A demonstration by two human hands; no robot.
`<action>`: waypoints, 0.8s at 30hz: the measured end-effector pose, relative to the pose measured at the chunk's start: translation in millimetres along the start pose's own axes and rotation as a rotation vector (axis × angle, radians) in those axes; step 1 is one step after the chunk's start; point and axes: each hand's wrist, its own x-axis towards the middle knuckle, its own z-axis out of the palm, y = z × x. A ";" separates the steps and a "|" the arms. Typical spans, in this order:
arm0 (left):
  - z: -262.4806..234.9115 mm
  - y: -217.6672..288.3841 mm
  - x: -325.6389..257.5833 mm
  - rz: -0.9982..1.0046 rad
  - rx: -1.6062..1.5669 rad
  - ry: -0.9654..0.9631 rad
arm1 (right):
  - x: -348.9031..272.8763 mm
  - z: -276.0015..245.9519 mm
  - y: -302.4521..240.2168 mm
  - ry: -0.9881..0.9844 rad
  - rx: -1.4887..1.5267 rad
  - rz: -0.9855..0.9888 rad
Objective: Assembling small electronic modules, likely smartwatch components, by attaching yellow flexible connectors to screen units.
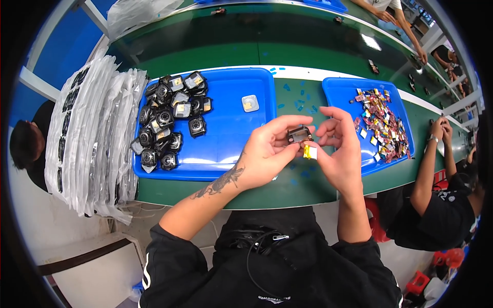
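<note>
My left hand (269, 149) grips a black smartwatch case (299, 135) between thumb and fingers, its hollow inner side facing up. Close against it, my right hand (340, 149) pinches a small silver battery (310, 152) with yellow tape along one edge. The battery hangs just below the case; whether a wire joins the two I cannot tell. Left of my hands, a blue tray (226, 149) carries a heap of black watch cases (163, 118). A clear square plastic piece (250, 103) lies apart in that tray.
On the right, another blue tray (331, 84) holds many small batteries with reddish strips (382, 123). Stacked plastic-wrapped trays (92, 138) stand at the left. Blue scraps (303, 97) dot the green bench. Beyond runs a green conveyor (231, 46). Co-workers' hands (439, 128) work at right.
</note>
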 end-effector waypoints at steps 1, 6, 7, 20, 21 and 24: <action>0.0 -1.3 0.5 0.005 0.002 0.000 | 0.1 0.4 -1.3 0.000 0.000 -0.006; -0.3 -5.6 1.8 0.052 -0.051 -0.033 | -6.5 7.2 5.1 0.012 0.227 0.019; -0.5 -6.3 2.6 0.057 -0.053 -0.033 | -6.9 8.5 6.5 0.010 0.223 0.016; -31.0 28.4 1.1 0.339 1.079 0.390 | 62.8 -7.6 21.0 -0.170 0.137 0.074; -42.0 41.2 3.8 0.396 1.387 0.456 | 90.6 -17.2 27.5 -0.191 0.048 0.042; -92.8 65.2 -5.5 0.256 1.521 0.634 | 168.4 -14.4 53.0 -0.201 -0.001 0.196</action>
